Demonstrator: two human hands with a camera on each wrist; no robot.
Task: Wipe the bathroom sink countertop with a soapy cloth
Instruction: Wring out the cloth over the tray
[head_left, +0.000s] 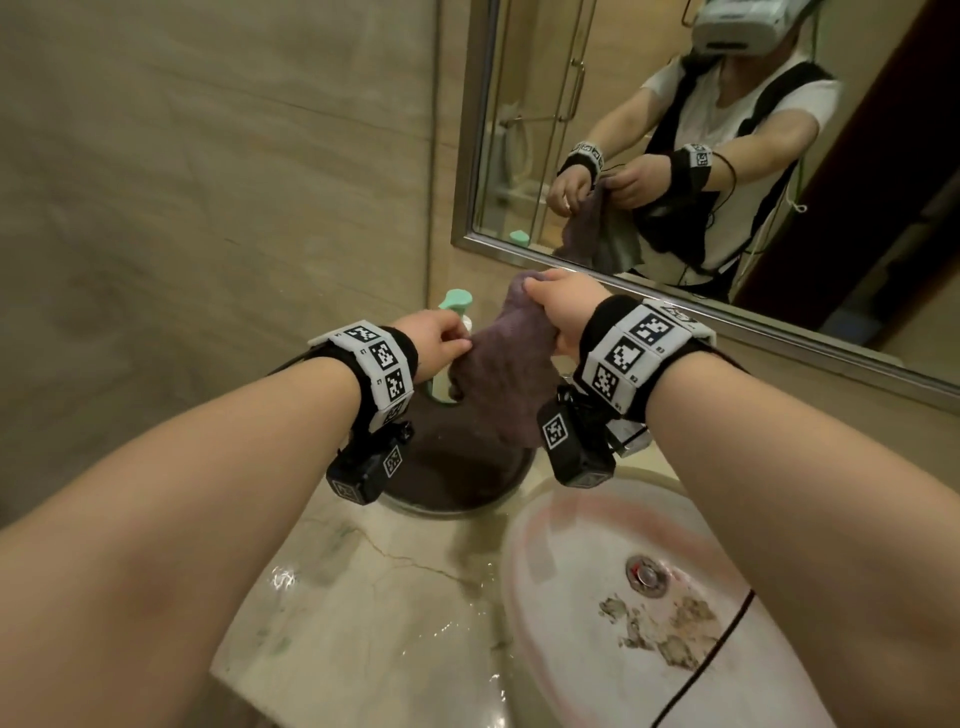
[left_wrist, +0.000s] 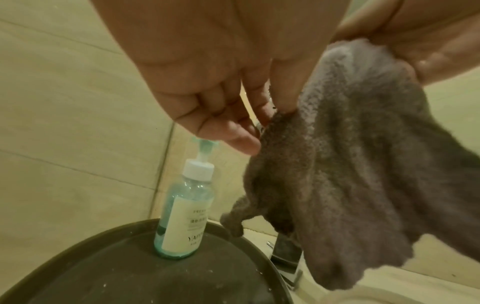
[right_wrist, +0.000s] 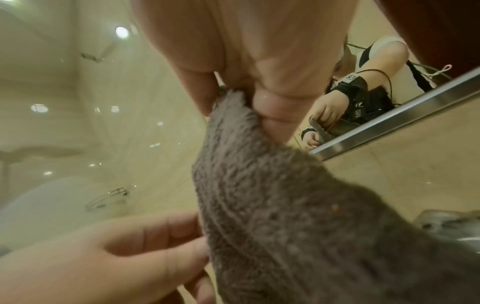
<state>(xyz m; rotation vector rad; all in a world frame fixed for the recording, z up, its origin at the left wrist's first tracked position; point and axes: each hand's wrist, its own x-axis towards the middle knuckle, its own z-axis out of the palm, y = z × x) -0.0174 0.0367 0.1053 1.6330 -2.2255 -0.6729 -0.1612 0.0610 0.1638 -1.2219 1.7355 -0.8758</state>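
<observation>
A purple-grey terry cloth hangs in the air between both hands, above a dark round tray. My right hand grips its top edge, fingers curled round the fabric. My left hand pinches its left edge between thumb and fingers. The cloth droops in folds toward the tray. The wet beige marble countertop lies below, left of the white sink basin.
A clear teal soap pump bottle stands on the tray, just behind my left hand. A chrome faucet sits under the cloth. The basin has flaking patches and a metal drain. A steel-framed mirror faces me.
</observation>
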